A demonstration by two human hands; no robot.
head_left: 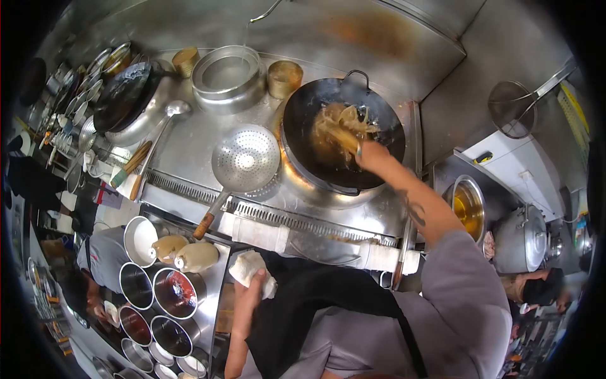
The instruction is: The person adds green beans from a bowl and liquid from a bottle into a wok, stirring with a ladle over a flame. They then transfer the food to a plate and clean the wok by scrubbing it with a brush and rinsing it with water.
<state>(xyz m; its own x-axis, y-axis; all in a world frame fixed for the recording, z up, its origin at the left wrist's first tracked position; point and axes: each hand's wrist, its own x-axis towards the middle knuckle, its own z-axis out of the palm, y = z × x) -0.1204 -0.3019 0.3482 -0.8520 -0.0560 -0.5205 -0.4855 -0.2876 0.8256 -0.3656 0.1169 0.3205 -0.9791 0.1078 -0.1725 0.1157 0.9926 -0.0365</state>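
Note:
My right hand point(374, 158) reaches over the black wok point(388, 120) and is closed round a bamboo wok brush point(343, 138), blurred by motion. The brush's far end is down in brownish liquid point(325, 151) inside the wok. Pale brown strands or pieces point(350, 118) show there too; I cannot make out what they are. Low in front of my body, my left hand point(255, 287) grips a folded white cloth point(250, 268). Left of the wok, a perforated skimmer point(246, 158) lies with its wooden handle toward me.
A ladle point(178, 108) and a second brush point(132, 163) lie farther left. Water runs from a tap point(259, 19) into a metal pot point(227, 69). Sauce containers point(178, 292) and squeeze bottles point(197, 257) stand at lower left, yellow oil in a pot point(468, 205) at right. Other people are nearby.

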